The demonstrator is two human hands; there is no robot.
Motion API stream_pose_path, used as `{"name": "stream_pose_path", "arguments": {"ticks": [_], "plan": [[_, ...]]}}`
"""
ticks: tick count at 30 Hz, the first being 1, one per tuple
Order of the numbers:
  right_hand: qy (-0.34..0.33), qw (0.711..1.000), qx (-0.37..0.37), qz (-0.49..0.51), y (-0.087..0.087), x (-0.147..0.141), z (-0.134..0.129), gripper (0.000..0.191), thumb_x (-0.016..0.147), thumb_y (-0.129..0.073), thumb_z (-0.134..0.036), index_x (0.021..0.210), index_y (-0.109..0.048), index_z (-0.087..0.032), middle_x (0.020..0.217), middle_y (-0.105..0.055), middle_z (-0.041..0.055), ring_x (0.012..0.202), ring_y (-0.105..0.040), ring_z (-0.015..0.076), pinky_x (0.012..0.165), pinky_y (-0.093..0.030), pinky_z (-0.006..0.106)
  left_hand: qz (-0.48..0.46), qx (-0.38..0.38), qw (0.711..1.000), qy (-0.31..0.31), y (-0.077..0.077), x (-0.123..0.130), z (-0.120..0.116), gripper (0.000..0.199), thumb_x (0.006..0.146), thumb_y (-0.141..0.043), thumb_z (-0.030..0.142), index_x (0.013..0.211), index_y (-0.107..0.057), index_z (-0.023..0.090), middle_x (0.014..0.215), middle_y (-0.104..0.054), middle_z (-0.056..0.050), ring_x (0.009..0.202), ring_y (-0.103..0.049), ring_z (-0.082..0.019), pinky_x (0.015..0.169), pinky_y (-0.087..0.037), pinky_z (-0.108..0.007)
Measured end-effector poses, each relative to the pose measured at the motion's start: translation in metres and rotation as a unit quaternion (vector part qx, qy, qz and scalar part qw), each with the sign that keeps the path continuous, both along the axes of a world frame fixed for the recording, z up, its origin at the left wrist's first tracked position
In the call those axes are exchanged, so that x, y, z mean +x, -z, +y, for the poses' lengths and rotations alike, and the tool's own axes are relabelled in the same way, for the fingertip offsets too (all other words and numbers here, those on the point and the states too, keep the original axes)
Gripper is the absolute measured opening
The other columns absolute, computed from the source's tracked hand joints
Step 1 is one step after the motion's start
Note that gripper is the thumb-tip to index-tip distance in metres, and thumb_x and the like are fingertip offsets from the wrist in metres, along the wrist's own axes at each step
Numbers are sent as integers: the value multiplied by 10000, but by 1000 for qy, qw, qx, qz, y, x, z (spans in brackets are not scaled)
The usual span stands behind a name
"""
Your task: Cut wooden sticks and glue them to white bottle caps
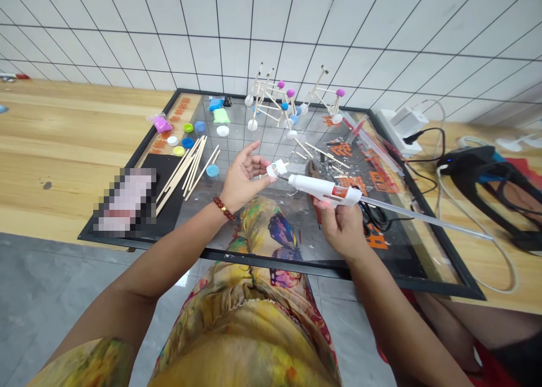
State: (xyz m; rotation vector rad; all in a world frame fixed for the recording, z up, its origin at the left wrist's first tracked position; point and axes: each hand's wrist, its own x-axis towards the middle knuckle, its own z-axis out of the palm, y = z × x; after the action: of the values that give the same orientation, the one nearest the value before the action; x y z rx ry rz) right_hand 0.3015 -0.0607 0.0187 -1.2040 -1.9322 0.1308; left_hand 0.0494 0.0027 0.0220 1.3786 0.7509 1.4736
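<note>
I have the left hand (245,175) out over a framed panel (199,220), its thumb and fingertips drawn together on a small white cap (276,168), the remaining fingers loosely bent; the cap sits right at those fingertips, off the right side of the hand, between it and the tool opposite; my right hand (344,223) is wrapped round the grip of a white glue gun (313,187), whose nozzle points left at the cap; the tip is just beside the cap, and I cannot tell from this view whether the two touch; a clear glue stick (427,218) runs out of the gun's back end toward the right.

Beyond both hands, stick models (275,108) with purple, blue and white pieces on them stand near the tiled wall (296,14); left of the left hand, a light-blue cap (212,171) lies near a bunch of wooden sticks (180,175); the panel itself rests on a wooden surface (51,155), with a white power strip (398,130) beyond its right edge.
</note>
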Motion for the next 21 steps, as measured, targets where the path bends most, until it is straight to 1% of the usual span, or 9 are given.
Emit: {"name": "stream_pose_path", "arguments": {"ticks": [4, 12, 17, 21], "plan": [[-6, 1000, 14, 5, 2, 0, 1, 247, 1000, -506, -417, 893, -636, -236, 747, -694, 94, 742, -692, 304, 765, -569, 476, 10, 12, 1000, 0, 0, 0, 0, 874, 675, -908, 179, 1437, -487, 243, 1011, -703, -5, 966, -703, -143, 936, -584, -316], [-1, 1000, 27, 4, 6, 1, 1, 272, 998, -498, -427, 847, -626, -240, 729, -680, 99, 777, -696, 312, 765, -567, 466, 41, 29, 999, -8, 5, 0, 2, 881, 703, -881, 165, 1473, -459, 235, 1040, -710, -16, 984, -704, -150, 946, -584, -321], [13, 1000, 24, -5, 6, 1, 1, 289, 1004, -486, -462, 890, -634, -241, 728, -677, 91, 759, -690, 309, 763, -575, 478, 58, 47, 997, -8, 6, 0, 2, 885, 712, -884, 174, 1481, -451, 243, 1053, -707, -18, 997, -702, -152, 957, -588, -329], [9, 1000, 16, -7, 3, 0, 0, 289, 1006, -480, -466, 916, -637, -241, 744, -688, 95, 782, -701, 314, 772, -578, 480, 65, 63, 996, -7, 5, 1, -1, 867, 725, -867, 154, 1484, -459, 246, 1056, -710, -21, 998, -706, -155, 955, -597, -333]]}}
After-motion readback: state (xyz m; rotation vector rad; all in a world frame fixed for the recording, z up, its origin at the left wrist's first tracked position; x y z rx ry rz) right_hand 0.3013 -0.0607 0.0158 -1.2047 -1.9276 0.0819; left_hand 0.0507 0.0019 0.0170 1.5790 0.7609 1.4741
